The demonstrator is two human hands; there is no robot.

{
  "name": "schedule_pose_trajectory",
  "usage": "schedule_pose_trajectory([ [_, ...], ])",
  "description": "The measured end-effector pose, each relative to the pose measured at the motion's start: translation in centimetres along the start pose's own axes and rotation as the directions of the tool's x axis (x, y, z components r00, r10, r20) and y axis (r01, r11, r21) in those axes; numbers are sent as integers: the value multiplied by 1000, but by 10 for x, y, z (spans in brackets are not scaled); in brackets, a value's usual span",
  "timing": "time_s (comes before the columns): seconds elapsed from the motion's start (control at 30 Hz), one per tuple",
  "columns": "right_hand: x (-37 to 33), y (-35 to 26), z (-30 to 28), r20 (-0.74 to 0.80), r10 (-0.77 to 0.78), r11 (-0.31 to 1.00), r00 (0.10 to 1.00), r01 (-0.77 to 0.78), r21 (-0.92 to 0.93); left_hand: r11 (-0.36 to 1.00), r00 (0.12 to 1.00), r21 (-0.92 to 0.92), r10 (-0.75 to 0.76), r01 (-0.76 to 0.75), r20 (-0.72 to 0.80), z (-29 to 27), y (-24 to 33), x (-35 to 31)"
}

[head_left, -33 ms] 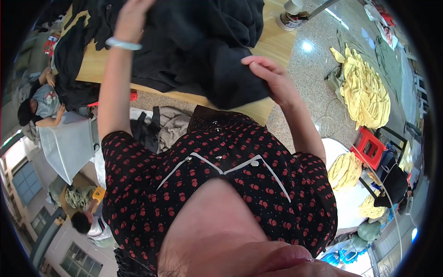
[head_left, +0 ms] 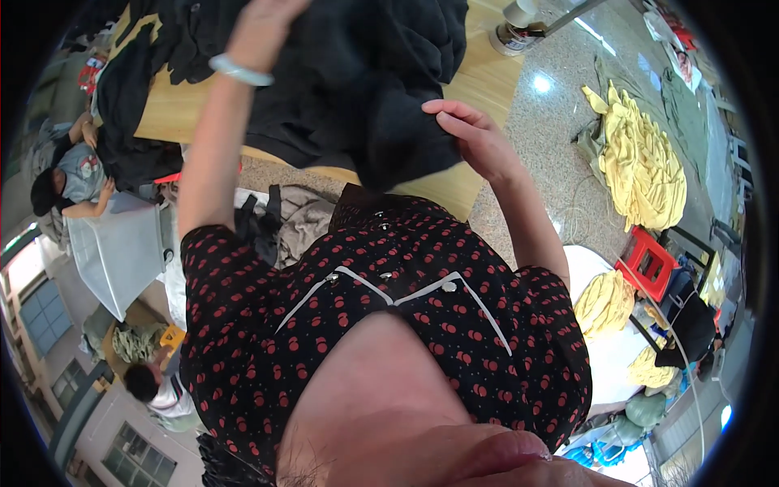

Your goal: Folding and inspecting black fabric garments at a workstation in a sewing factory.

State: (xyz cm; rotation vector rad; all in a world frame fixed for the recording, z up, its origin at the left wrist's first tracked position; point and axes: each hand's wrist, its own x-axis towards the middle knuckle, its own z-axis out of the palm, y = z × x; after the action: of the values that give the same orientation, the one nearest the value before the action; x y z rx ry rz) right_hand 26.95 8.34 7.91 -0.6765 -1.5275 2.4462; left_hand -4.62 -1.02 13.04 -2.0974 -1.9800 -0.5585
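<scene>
Black cloth is laid over the near part of a wood-toned table, and its lower fold is raised at the near edge, in front of the wearer's body. This fold is held at its right side by the right hand; the grip is closed on the cloth, with the thumb and forefinger seen at its edge and the remaining fingers partly hidden. The left hand is extended over the cloth toward the upper edge of the view, where its fingers are blurred and cut off; whether its grip is open or closed cannot be told. A pale bracelet is worn on the left wrist. The boundary between the raised fold and the dark material heaped beyond it cannot be made out.

At the far right corner of the table, a tin is noted. To the right, a pile of yellow fabric is observed over the speckled floor, with a red stool placed near its lower end. To the left, a translucent bin is recorded, beside which a co-worker in a grey top is seated.
</scene>
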Motion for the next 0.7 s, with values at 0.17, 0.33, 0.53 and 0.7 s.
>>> schedule_pose_trajectory([
  [0.17, 15, 48, -48, -90, 81, 995, 993, -86, -56, 490, 844, -699, -417, 521, 337, 132, 59, -11],
  [0.33, 20, 70, -73, -22, -443, 477, 896, 215, -852, 380, 764, -675, -445, 633, 467, 140, 89, -6],
  [0.53, 35, 86, -90, -162, -367, 581, 916, 90, -809, 580, 715, -451, -380, 678, 587, 121, 74, -4],
  [0.7, 41, 84, -83, -62, -415, 411, 908, 126, -903, 455, 665, -492, -411, 742, 624, 111, 74, -12],
])
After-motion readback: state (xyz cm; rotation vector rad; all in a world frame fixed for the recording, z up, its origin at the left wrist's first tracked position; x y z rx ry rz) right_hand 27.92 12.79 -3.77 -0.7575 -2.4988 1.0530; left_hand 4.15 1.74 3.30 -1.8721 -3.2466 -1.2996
